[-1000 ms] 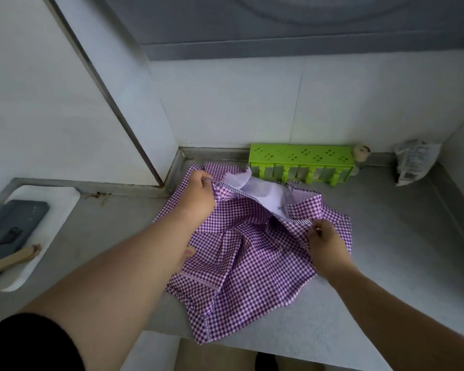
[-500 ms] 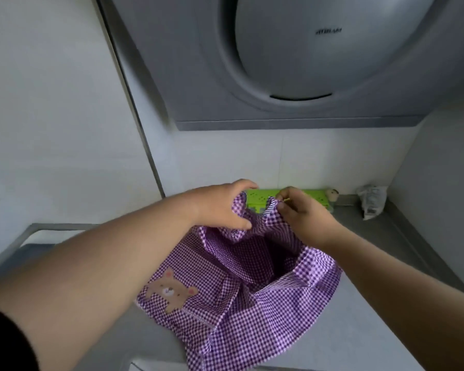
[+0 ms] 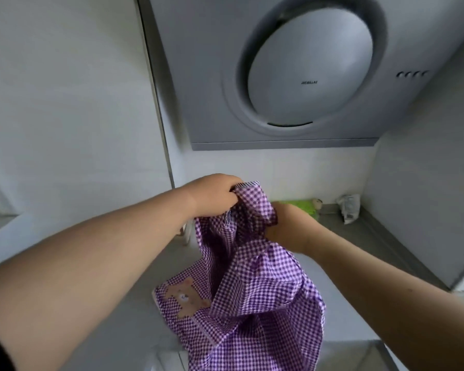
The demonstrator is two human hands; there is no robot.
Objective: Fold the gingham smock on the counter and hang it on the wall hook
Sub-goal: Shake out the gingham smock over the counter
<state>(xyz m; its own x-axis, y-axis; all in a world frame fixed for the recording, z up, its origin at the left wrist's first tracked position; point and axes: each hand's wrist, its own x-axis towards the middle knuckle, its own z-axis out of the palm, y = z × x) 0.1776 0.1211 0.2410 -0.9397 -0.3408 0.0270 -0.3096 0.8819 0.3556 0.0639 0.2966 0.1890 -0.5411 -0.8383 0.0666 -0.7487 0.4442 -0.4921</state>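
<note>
The purple-and-white gingham smock [image 3: 252, 295] hangs bunched in the air above the grey counter [image 3: 359, 236], a brown bear patch showing on its lower left. My left hand [image 3: 214, 195] grips its top edge in a fist. My right hand [image 3: 284, 223] holds the cloth just below and to the right, its fingers buried in the folds. The two hands are close together. No wall hook shows in the view.
A grey range hood [image 3: 292, 76] with a round panel hangs on the wall above. At the counter's back stand a green perforated rack [image 3: 304, 206] and a crumpled plastic bag [image 3: 348, 207]. White tiled walls close in on the left and right.
Both hands have lifted the smock off the counter and brought its top edge together. The view has tilted upward, so the hood now fills the top.
</note>
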